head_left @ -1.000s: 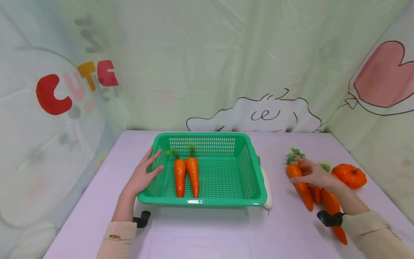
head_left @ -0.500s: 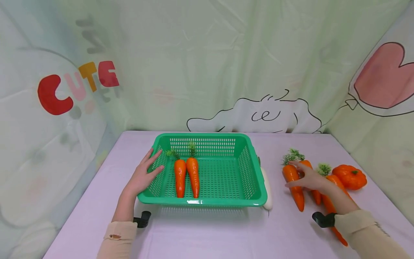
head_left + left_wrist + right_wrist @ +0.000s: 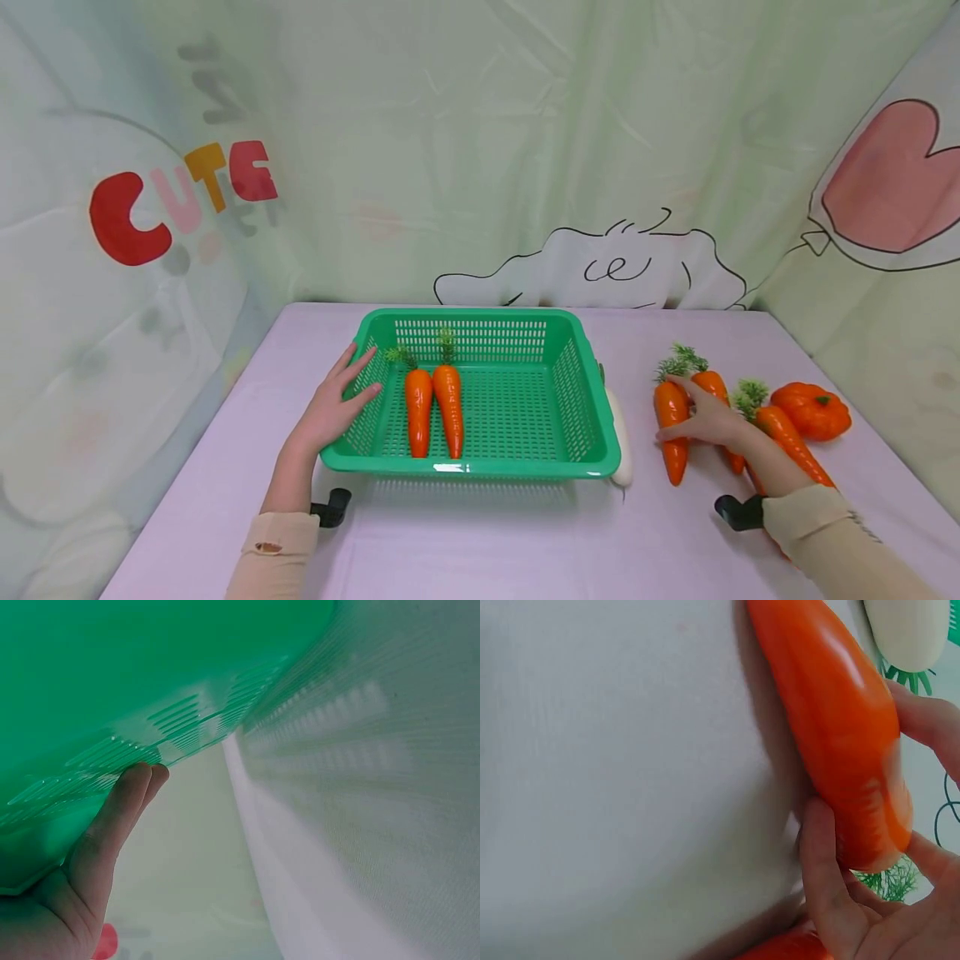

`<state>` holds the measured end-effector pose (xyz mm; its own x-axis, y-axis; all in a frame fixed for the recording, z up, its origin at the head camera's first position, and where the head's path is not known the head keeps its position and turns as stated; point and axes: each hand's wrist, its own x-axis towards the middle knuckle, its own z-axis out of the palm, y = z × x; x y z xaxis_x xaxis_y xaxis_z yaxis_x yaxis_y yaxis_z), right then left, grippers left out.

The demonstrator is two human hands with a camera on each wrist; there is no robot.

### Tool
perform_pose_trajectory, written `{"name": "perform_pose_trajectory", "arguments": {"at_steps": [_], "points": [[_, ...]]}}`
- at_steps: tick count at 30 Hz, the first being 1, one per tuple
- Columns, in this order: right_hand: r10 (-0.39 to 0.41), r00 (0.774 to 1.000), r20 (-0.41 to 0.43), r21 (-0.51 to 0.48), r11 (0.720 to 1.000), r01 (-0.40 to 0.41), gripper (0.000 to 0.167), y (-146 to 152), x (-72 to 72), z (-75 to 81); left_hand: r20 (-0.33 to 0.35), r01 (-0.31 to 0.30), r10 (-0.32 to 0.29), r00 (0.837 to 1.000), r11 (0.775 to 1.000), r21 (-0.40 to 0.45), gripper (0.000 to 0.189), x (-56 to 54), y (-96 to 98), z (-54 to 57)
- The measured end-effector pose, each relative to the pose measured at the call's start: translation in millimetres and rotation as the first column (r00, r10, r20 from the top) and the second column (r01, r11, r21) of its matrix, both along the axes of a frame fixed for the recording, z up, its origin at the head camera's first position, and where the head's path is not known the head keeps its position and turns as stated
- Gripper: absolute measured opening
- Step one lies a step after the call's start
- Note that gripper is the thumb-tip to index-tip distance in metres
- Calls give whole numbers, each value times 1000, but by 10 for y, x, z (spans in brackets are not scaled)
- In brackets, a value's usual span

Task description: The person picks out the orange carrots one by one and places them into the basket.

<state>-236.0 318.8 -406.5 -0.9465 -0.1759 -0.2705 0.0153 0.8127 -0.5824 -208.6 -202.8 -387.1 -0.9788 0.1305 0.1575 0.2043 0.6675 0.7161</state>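
Observation:
My left hand (image 3: 324, 415) rests on the left rim of the green basket (image 3: 465, 468), fingers spread. In the left wrist view, straight fingers (image 3: 120, 802) touch the basket's slotted wall (image 3: 180, 712). Two carrots, one (image 3: 418, 417) left of the other (image 3: 449, 410), lie inside with their leafy tops toward the back. To the right, my right hand (image 3: 716, 419) grips another carrot (image 3: 676, 462) on the table near its leafy end. The right wrist view shows thumb and fingers on opposite sides of that carrot (image 3: 832, 712).
Against the basket's right side lies a white radish (image 3: 622, 442). More carrots, one (image 3: 711, 383) behind my right hand and one (image 3: 798, 446) partly under the forearm, are near an orange pumpkin (image 3: 813, 411). A printed curtain (image 3: 480, 167) hangs behind the table.
The right hand has closed on the carrot and shifted slightly left, turning it more upright in view and drawing it away from the others. The left hand and basket stay put.

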Motion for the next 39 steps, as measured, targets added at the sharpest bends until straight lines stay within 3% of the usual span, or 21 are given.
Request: {"name": "perform_pose_trajectory", "arguments": {"at_steps": [7,16,27,39], "points": [[-21,1000,-9,6,1000,21,105,-26,-6,-26,-3,3,-3,1000,1000,0,57,-7,0,-9],[-78,995,61,-105,991,84,104,-44,1,5,7,-2,2,1000,1000,-2,60,1,1,7],[-96,988,122,-285,950,127,98,-41,3,5,10,-2,2,1000,1000,-3,59,6,7,10],[-104,989,101,-395,909,136,96,-54,26,141,7,4,-4,1000,1000,1,61,5,0,13]]}}
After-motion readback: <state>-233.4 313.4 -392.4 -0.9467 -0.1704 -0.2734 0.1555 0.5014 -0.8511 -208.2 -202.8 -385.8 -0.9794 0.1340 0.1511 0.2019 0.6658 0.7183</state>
